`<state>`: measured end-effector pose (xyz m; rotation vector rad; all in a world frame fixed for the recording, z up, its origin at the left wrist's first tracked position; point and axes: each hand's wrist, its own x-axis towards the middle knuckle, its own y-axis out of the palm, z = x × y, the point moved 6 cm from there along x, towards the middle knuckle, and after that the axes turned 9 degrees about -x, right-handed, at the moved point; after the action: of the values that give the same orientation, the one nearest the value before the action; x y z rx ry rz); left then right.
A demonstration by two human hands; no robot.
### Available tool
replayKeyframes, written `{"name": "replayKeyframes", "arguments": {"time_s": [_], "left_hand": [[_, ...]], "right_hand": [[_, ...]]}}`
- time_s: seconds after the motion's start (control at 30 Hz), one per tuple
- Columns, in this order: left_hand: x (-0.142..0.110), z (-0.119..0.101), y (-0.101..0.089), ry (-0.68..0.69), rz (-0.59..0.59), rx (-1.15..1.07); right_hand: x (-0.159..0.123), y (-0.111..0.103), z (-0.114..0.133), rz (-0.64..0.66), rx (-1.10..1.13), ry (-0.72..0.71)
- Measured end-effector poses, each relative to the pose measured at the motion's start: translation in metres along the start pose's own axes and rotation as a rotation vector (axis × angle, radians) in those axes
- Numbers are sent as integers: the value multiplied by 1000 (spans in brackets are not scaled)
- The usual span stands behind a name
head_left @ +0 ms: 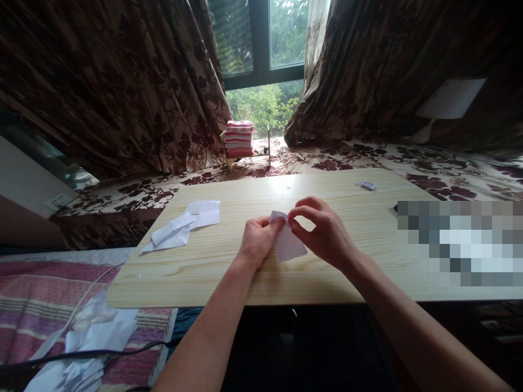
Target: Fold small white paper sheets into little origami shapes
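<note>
A small piece of white paper [290, 245] is held just above the wooden table, near its middle. My left hand [258, 239] grips its left side, the thumb lying over the upper part. At the paper's upper right edge, the thumb and forefinger of my right hand [321, 226] are pinched together on it. To the left lie several printed paper pieces [171, 230], partly overlapping. A small folded bit of paper [366, 186] rests at the far right of the tabletop.
The light wooden table [212, 277] has tiny scraps near its far edge. Many loose papers [93, 337] and a dark cable [134, 349] lie on the striped bedding at left. Behind the table stand a small rack with folded striped cloths [239, 139] and a lamp [453, 98]. A blurred-out patch covers the right.
</note>
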<state>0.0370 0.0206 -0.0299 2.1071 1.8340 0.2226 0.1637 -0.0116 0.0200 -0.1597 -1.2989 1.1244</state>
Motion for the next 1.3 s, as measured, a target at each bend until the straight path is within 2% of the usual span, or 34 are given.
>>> {"name": "replayKeyframes", "arguments": {"time_s": [0.17, 0.47, 0.7, 0.87, 1.3], "left_hand": [[0, 0, 0, 10, 16, -4], [-2, -1, 3, 15, 47, -6], [1, -1, 0, 48, 17, -1], [3, 0, -1, 70, 18, -17], [2, 2, 0, 62, 24, 10]], "right_hand": [[1, -2, 1, -5, -39, -49], [3, -1, -2, 31, 10, -30], [2, 5, -14, 93, 201, 201], [0, 8, -17, 104, 303, 299], [0, 16, -24, 188, 366, 286]]}}
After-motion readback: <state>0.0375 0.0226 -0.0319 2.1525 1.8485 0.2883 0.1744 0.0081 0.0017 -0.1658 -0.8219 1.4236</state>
